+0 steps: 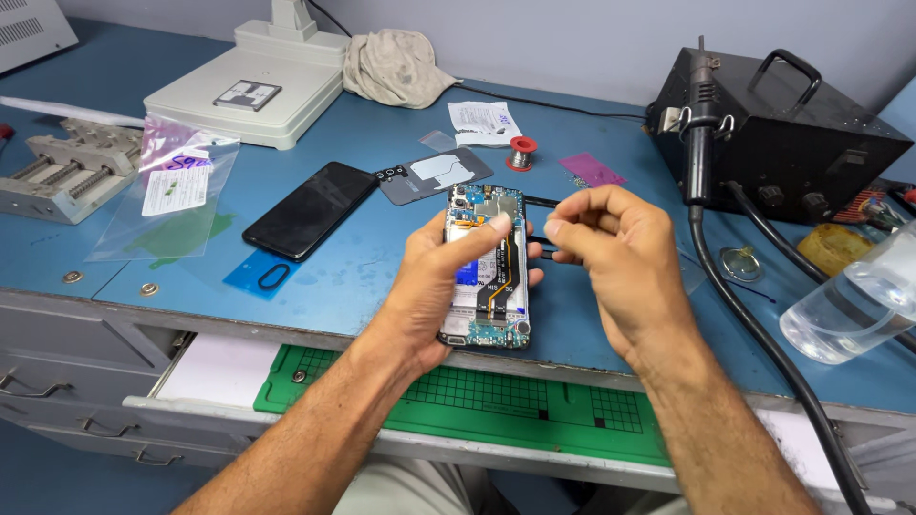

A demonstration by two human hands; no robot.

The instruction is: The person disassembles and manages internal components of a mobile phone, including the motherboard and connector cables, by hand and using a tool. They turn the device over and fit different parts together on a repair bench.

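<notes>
Blue surface (363,143) below, opened phone (489,277) raised above its front edge, gripped by the left hand (441,286) along its sides. Exposed boards look fragile; edges are safest. Right hand (615,257) pinches narrowly beside it, contents unclear.

Bright, even light, soft shadows, sharp focus, with slight wide-angle bending at the edges.
</notes>
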